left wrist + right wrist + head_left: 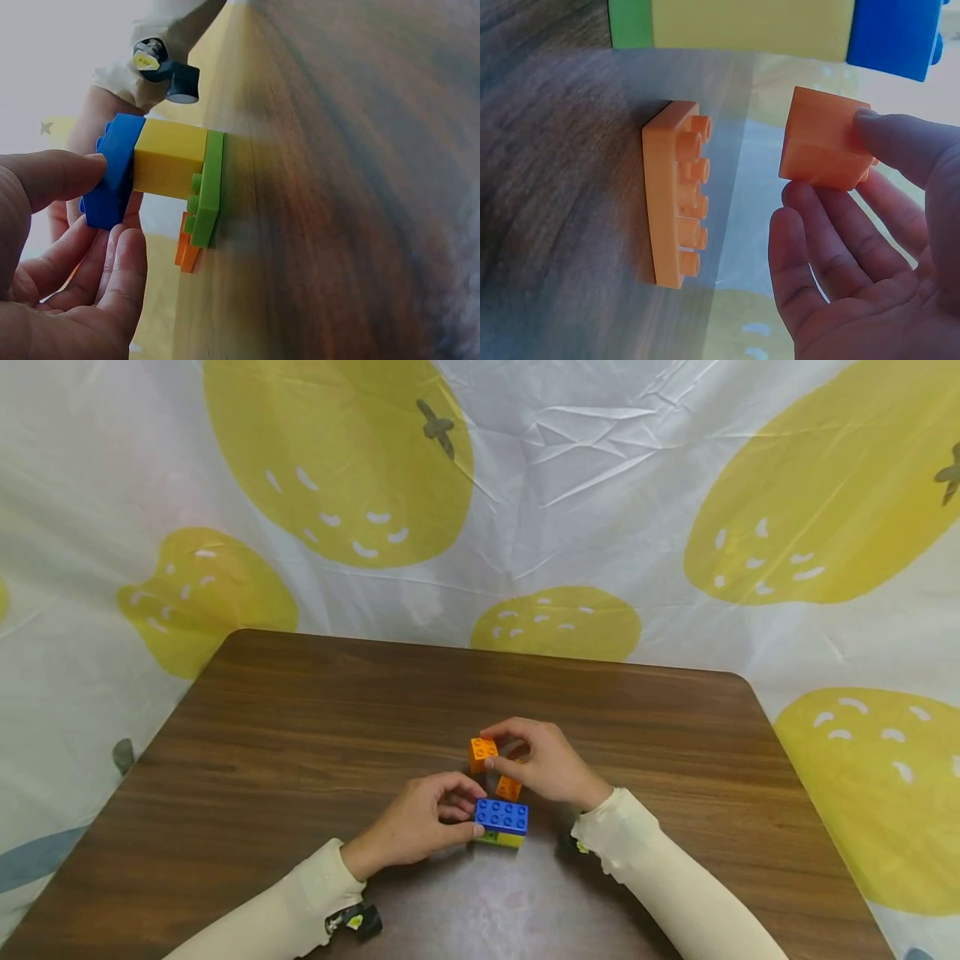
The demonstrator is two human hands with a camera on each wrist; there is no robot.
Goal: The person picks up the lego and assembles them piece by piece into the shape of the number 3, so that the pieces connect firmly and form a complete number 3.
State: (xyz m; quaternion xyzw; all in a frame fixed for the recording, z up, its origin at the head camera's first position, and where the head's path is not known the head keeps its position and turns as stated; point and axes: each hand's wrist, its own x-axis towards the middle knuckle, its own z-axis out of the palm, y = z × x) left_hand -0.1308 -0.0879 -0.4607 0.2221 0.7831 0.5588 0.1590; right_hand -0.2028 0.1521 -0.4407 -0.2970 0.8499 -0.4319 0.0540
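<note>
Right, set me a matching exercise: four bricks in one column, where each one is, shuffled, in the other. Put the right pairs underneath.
Bricks
1. blue brick
2. green brick
3. small orange block
4. long orange brick

Places
A. at the bottom of the stack
B. on the table, apart from the stack
C. on top of the stack
D. held in the right hand

Pairs: 1-C, 2-A, 3-D, 4-B

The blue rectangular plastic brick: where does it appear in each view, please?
Head: blue rectangular plastic brick, lower middle.
Left wrist: blue brick, left of centre.
Right wrist: blue brick, top right, partly cut off by the frame.
Shared landmark: the yellow plastic block directly under it.
</note>
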